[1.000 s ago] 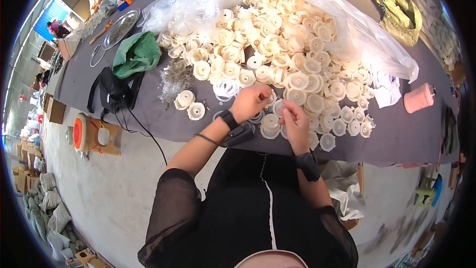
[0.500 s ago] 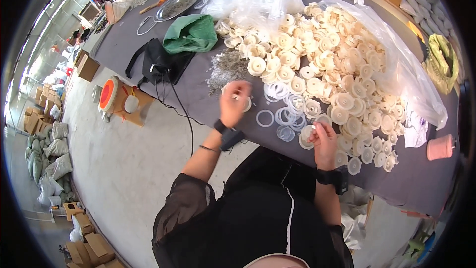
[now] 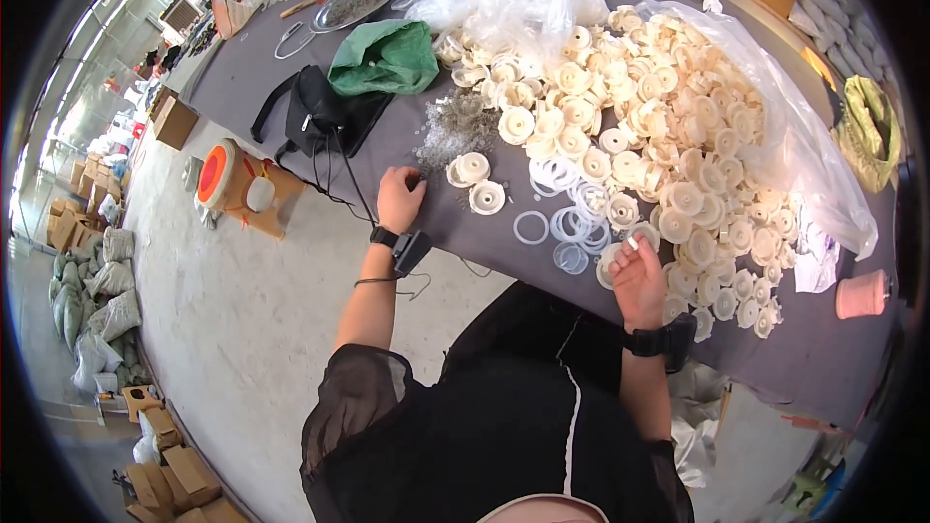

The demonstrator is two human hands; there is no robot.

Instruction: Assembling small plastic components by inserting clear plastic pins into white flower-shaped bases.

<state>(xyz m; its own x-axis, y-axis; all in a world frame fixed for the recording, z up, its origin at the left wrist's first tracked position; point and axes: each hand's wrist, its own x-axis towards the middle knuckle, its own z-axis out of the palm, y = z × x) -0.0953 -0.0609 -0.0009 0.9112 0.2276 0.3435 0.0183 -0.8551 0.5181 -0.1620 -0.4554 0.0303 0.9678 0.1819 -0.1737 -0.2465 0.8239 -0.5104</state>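
Observation:
My left hand [image 3: 400,196] rests at the table's near edge, close to the black pouch, fingers curled together. Whatever they might hold is hidden. To its right lie a few loose cream round plastic parts [image 3: 486,198], beside a heap of small clear and grey bits [image 3: 460,124]. My right hand [image 3: 639,283] is palm up at the front of the large pile of cream round plastic parts [image 3: 678,136], pinching a small white piece [image 3: 634,243] at its fingertips. Between the hands are several translucent rings [image 3: 531,227] and a clear disc [image 3: 571,259].
A black pouch [image 3: 315,111] with a cable, a green bag [image 3: 385,58] and a metal tray [image 3: 356,4] occupy the left of the table. Clear plastic sheeting [image 3: 809,160] covers the pile's right side. A pink thread spool [image 3: 861,294] stands at right; a wooden stool [image 3: 276,199] is on the floor.
My left hand has moved left, away from the loose cream parts, to the table edge near the pouch. My right hand stays by the pile with the small white piece, its palm turned up more.

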